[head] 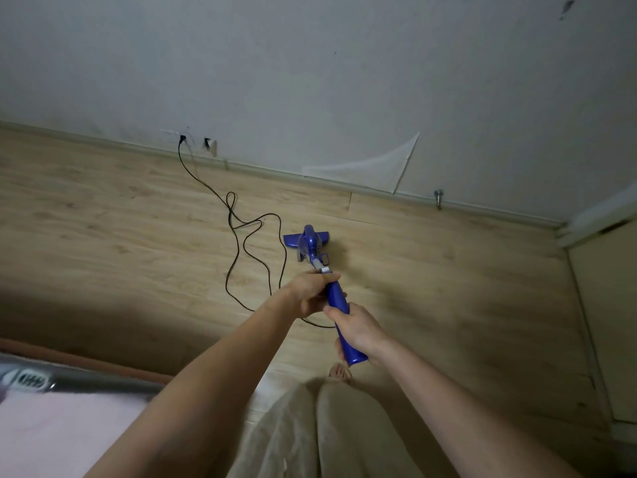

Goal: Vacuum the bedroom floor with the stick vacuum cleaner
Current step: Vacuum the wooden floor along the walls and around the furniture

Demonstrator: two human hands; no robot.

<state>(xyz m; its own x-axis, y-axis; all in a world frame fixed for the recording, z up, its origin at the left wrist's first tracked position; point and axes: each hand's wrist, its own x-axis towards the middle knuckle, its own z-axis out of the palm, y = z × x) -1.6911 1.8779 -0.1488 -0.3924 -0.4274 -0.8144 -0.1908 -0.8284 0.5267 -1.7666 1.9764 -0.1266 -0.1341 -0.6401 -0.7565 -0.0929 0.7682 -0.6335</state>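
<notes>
Vacuum (312,244) sweeps mid-floor, both hands, left (310,293) and right (358,331), clamped on its handle; next push heads toward twelve o'clock, avoiding the cord (241,236) at ten.

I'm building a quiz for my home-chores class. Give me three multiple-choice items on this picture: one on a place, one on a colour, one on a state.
1. Where does the cord lie?
A. on the bed
B. on the floor, left of the vacuum head
C. round the person's wrist

2. The vacuum cleaner is
A. blue
B. red
C. white

3. The plug is
A. lying loose
B. in the wall socket
C. held in a hand

Answers:
1 B, it loops over the floor left of the head.
2 A, body and handle are blue.
3 B, the cord ends at the socket.
</notes>
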